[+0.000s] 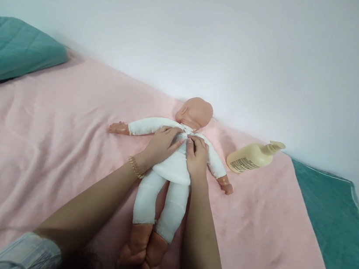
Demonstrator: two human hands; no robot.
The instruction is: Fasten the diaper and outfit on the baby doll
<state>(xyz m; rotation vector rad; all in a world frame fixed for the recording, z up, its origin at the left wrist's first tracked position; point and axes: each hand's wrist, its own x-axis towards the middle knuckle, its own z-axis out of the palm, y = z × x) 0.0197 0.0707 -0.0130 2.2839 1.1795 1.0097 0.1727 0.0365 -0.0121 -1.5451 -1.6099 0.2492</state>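
A baby doll with a white cloth body and bare tan head, hands and feet lies stretched out, arms spread wide. Its smooth head points toward the wall, and no facial features can be made out. My left hand rests on the left of the doll's upper torso, fingers laid out over the cloth. On the right side, my right hand lies against the torso with its thumb out and fingers slightly bent. The fingertips of both hands come close together just below the neck.
A pale yellow pump bottle leans tilted to the right of the doll. Pink blanket lies under everything, with wrinkles at the left. A green pillow is at the far left, green fabric at the right. Behind stands a white wall.
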